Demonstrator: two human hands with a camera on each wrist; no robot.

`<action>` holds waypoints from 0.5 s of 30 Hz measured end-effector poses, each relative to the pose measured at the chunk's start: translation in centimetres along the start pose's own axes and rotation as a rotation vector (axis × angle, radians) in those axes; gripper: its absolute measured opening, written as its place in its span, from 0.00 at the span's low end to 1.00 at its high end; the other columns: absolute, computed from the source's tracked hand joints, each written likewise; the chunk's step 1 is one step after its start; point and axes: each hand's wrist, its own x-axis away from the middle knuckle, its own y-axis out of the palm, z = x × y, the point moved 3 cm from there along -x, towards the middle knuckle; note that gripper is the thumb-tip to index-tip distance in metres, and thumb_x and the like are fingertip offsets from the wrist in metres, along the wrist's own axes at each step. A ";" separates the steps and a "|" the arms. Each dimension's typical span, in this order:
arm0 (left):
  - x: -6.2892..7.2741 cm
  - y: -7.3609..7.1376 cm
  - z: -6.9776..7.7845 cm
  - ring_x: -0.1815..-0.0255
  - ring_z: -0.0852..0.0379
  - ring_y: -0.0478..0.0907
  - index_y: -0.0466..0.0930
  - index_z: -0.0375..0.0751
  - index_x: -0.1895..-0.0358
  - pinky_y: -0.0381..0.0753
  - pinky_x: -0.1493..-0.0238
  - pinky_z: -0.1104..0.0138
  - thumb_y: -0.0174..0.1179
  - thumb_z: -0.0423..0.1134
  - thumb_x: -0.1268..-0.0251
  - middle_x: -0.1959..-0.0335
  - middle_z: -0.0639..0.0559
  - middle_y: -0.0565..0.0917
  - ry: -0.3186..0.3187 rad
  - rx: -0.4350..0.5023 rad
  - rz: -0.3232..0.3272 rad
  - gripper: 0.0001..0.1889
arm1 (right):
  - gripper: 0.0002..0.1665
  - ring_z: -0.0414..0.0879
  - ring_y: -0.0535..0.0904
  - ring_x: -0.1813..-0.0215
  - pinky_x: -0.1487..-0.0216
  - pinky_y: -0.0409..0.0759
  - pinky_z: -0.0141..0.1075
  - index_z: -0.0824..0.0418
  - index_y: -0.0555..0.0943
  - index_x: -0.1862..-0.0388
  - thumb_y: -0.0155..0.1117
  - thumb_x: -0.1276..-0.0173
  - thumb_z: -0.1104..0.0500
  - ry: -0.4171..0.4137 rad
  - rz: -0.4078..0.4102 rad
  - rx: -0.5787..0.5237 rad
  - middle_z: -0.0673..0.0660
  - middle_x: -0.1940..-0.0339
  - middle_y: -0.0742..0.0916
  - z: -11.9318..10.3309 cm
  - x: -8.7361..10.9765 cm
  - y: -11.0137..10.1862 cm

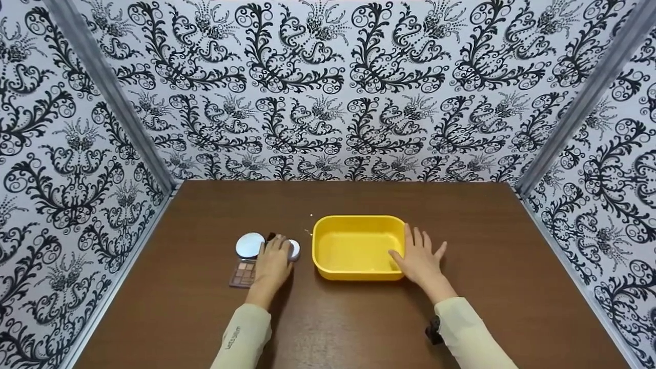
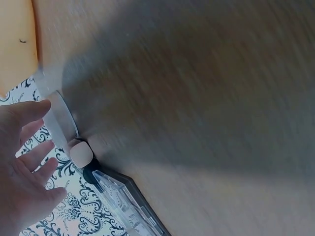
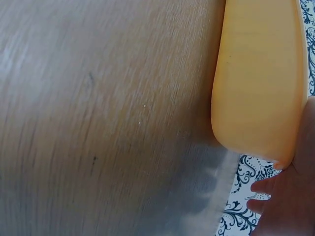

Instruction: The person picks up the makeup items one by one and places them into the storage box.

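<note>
My left hand [image 1: 273,261] hovers palm down over a small cluster of makeup on the left of the table. Around it are a round, pale mirror-like disc [image 1: 250,245], an eyeshadow palette [image 1: 245,274] partly covered by the hand, a small round white container [image 1: 294,249], and a dark object [image 1: 271,237] at the fingertips. The left wrist view shows the fingers apart, with nothing between them. My right hand [image 1: 423,259] rests on the right rim of a yellow plastic tub [image 1: 359,275], thumb over the inner side, other fingers spread outside.
The brown wooden table [image 1: 328,323] is walled in by black-and-white patterned panels [image 1: 328,102] at the back and both sides. Tiny white specks [image 1: 311,215] lie near the tub's left rim. A dark band [image 1: 434,330] sits at the right sleeve.
</note>
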 end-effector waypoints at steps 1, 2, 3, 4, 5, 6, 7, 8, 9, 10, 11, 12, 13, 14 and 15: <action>0.0 -0.1 0.1 0.35 0.39 0.75 0.77 0.35 0.48 0.68 0.31 0.42 0.71 0.34 0.49 0.41 0.38 0.81 0.004 0.007 0.013 0.22 | 0.51 0.71 0.49 0.20 0.31 0.31 0.78 0.62 0.45 0.18 0.54 0.26 0.39 -0.001 -0.001 0.001 0.71 0.20 0.58 -0.1 0.0 -0.1; 0.0 0.0 0.1 0.36 0.39 0.76 0.77 0.36 0.50 0.68 0.31 0.42 0.71 0.33 0.49 0.42 0.38 0.82 0.008 0.014 0.024 0.22 | 0.51 0.71 0.49 0.20 0.31 0.31 0.78 0.62 0.45 0.18 0.54 0.26 0.39 -0.002 -0.003 0.000 0.71 0.20 0.57 -0.1 0.0 -0.1; 0.0 0.0 0.1 0.36 0.39 0.76 0.77 0.37 0.51 0.69 0.31 0.42 0.71 0.33 0.50 0.44 0.38 0.82 0.013 0.018 0.035 0.21 | 0.51 0.71 0.49 0.20 0.31 0.30 0.78 0.62 0.44 0.18 0.54 0.26 0.39 -0.003 -0.004 -0.003 0.71 0.20 0.57 -0.1 0.1 -0.2; 0.0 -0.1 0.1 0.36 0.39 0.76 0.77 0.37 0.53 0.69 0.31 0.42 0.71 0.32 0.50 0.45 0.38 0.83 0.014 0.026 0.038 0.20 | 0.52 0.71 0.49 0.20 0.31 0.30 0.78 0.62 0.44 0.18 0.54 0.26 0.38 -0.004 -0.005 -0.004 0.71 0.20 0.57 -0.2 0.1 -0.2; -0.1 -0.1 0.1 0.37 0.39 0.77 0.77 0.38 0.53 0.69 0.31 0.42 0.71 0.33 0.50 0.45 0.37 0.83 0.015 0.022 0.036 0.19 | 0.52 0.71 0.49 0.20 0.31 0.30 0.78 0.61 0.43 0.18 0.54 0.26 0.38 -0.003 -0.009 -0.006 0.71 0.20 0.57 -0.3 0.1 -0.2; -0.1 -0.1 0.1 0.37 0.38 0.77 0.77 0.38 0.53 0.69 0.31 0.43 0.72 0.33 0.50 0.44 0.36 0.82 0.014 0.021 0.030 0.20 | 0.52 0.71 0.49 0.20 0.31 0.29 0.78 0.61 0.43 0.18 0.53 0.26 0.38 -0.001 -0.013 -0.006 0.71 0.20 0.57 -0.3 0.1 -0.2; -0.1 -0.4 0.2 0.37 0.37 0.77 0.77 0.38 0.53 0.70 0.31 0.43 0.72 0.33 0.49 0.43 0.35 0.82 0.005 0.029 0.004 0.20 | 0.52 0.71 0.49 0.20 0.31 0.29 0.78 0.61 0.43 0.18 0.53 0.26 0.37 0.000 -0.016 -0.006 0.71 0.20 0.57 -0.3 0.1 -0.1; -0.1 -0.3 0.2 0.37 0.36 0.77 0.76 0.38 0.52 0.70 0.31 0.44 0.73 0.34 0.48 0.42 0.34 0.81 0.002 0.025 -0.010 0.20 | 0.52 0.71 0.49 0.20 0.31 0.30 0.78 0.61 0.43 0.18 0.53 0.26 0.37 0.001 -0.018 -0.005 0.72 0.20 0.57 -0.3 0.2 -0.1; -0.1 -0.3 0.2 0.38 0.36 0.78 0.76 0.38 0.51 0.70 0.31 0.45 0.73 0.35 0.48 0.41 0.33 0.80 -0.001 0.019 -0.024 0.21 | 0.52 0.71 0.49 0.20 0.31 0.30 0.78 0.61 0.43 0.18 0.53 0.26 0.37 0.002 -0.021 -0.004 0.72 0.20 0.56 -0.3 0.2 0.0; -0.1 -0.3 0.2 0.39 0.35 0.79 0.76 0.37 0.49 0.70 0.30 0.46 0.73 0.36 0.47 0.39 0.32 0.79 -0.007 0.017 -0.041 0.23 | 0.52 0.71 0.49 0.20 0.31 0.30 0.78 0.61 0.43 0.18 0.53 0.26 0.36 0.003 -0.024 -0.001 0.72 0.20 0.56 -0.3 0.2 0.0; -0.1 -0.2 0.1 0.40 0.35 0.79 0.75 0.37 0.48 0.71 0.30 0.47 0.73 0.37 0.47 0.38 0.32 0.78 -0.013 0.012 -0.056 0.24 | 0.52 0.71 0.48 0.20 0.31 0.30 0.78 0.60 0.43 0.18 0.52 0.27 0.36 0.006 -0.027 -0.001 0.71 0.20 0.56 -0.3 0.2 0.1; -0.1 -0.2 0.1 0.41 0.34 0.80 0.75 0.37 0.47 0.72 0.31 0.47 0.73 0.38 0.47 0.38 0.32 0.78 -0.019 0.014 -0.061 0.25 | 0.53 0.71 0.48 0.20 0.30 0.30 0.78 0.60 0.43 0.18 0.52 0.27 0.35 0.007 -0.028 0.002 0.71 0.19 0.56 -0.3 0.2 0.1; -0.1 -0.3 0.1 0.42 0.34 0.80 0.75 0.37 0.46 0.74 0.33 0.48 0.73 0.38 0.46 0.38 0.33 0.77 -0.027 0.019 -0.066 0.25 | 0.53 0.71 0.48 0.20 0.30 0.30 0.78 0.60 0.43 0.18 0.52 0.27 0.36 0.006 -0.027 0.002 0.71 0.19 0.56 -0.2 0.2 0.1; -0.1 -0.4 0.1 0.44 0.34 0.81 0.76 0.37 0.46 0.75 0.34 0.49 0.73 0.39 0.46 0.39 0.33 0.78 -0.032 0.024 -0.066 0.25 | 0.53 0.71 0.49 0.20 0.31 0.30 0.78 0.60 0.43 0.18 0.52 0.27 0.35 0.006 -0.027 0.001 0.71 0.19 0.56 -0.2 0.2 0.0; -0.2 -0.6 0.1 0.46 0.34 0.81 0.76 0.37 0.46 0.77 0.36 0.49 0.73 0.39 0.46 0.40 0.34 0.78 -0.036 0.030 -0.059 0.25 | 0.53 0.71 0.49 0.20 0.30 0.30 0.78 0.60 0.43 0.18 0.52 0.27 0.35 0.005 -0.025 0.002 0.71 0.19 0.56 -0.2 0.2 0.0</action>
